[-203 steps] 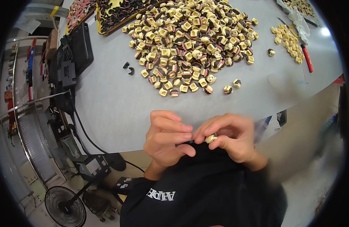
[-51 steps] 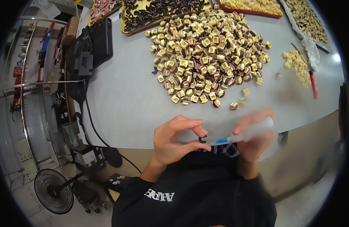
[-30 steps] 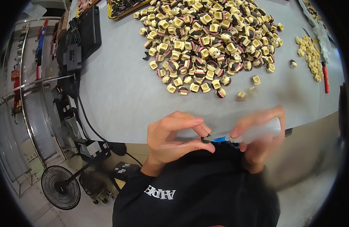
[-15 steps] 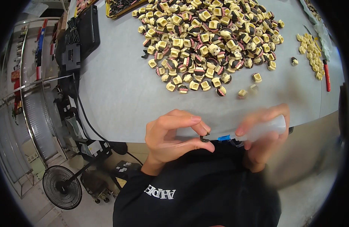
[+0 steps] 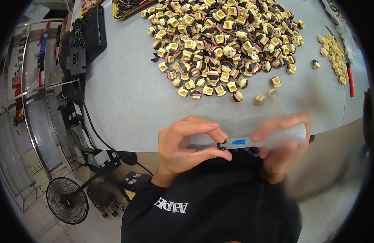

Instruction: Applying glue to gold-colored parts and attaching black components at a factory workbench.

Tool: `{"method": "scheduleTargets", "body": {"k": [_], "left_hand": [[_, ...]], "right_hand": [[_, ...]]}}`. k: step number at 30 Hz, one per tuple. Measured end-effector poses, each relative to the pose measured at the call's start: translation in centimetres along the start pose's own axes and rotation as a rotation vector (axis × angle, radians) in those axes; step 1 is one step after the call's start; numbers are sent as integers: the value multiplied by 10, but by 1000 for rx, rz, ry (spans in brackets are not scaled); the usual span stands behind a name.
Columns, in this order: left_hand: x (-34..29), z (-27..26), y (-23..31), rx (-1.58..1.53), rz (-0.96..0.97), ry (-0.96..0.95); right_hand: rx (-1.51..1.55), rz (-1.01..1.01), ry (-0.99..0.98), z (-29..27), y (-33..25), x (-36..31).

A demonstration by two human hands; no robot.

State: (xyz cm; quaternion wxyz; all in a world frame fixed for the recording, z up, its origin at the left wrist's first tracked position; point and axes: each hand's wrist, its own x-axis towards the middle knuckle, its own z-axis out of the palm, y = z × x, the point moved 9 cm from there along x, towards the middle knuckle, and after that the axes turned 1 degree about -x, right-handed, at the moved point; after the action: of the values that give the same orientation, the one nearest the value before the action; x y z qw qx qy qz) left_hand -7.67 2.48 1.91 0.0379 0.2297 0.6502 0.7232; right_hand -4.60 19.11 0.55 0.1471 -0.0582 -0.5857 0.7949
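Observation:
My left hand [image 5: 183, 143] pinches a small black curved piece [image 5: 221, 146] between thumb and fingertips, just off the table's near edge. In my right hand [image 5: 282, 141] lies a translucent white squeeze bottle [image 5: 297, 133], tipped on its side. Its blue needle tip [image 5: 238, 142] points left at the black piece. The thin needle reaches the piece or almost does; contact is too fine to make out. Beyond my hands spreads a large heap of small cream, black and pink moulded pieces [image 5: 219, 44], with a few strays on its near side.
Cream pieces [image 5: 335, 56] form a smaller pile at the right, beside a red-handled tool [image 5: 350, 81]. A yellow-edged tray [image 5: 132, 9] of dark parts sits at the far left. Black equipment [image 5: 87, 40] with a cable lines the table's left edge. A fan [image 5: 67, 200] stands lower left.
The blue needle tip has shifted slightly away from me and to the left along the black piece. My left hand has moved a little to the right.

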Motion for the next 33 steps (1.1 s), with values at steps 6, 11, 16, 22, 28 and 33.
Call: {"method": "scheduleTargets", "body": {"k": [6, 11, 16, 22, 28, 33], "left_hand": [[2, -2, 0, -25, 14, 13], [0, -5, 3, -24, 27, 47], [-7, -12, -1, 85, -36, 114], [-9, -16, 8, 35, 5, 129], [-8, -13, 6, 63, -15, 113], [-7, -13, 6, 58, -8, 114]], "right_hand": [[-6, 5, 19, -4, -1, 2], [90, -83, 53, -11, -5, 5], [187, -259, 64, -34, -23, 7], [-502, -382, 187, -80, -59, 14], [-610, -209, 200, -100, -51, 29], [-722, -261, 206, -107, -68, 30]]}}
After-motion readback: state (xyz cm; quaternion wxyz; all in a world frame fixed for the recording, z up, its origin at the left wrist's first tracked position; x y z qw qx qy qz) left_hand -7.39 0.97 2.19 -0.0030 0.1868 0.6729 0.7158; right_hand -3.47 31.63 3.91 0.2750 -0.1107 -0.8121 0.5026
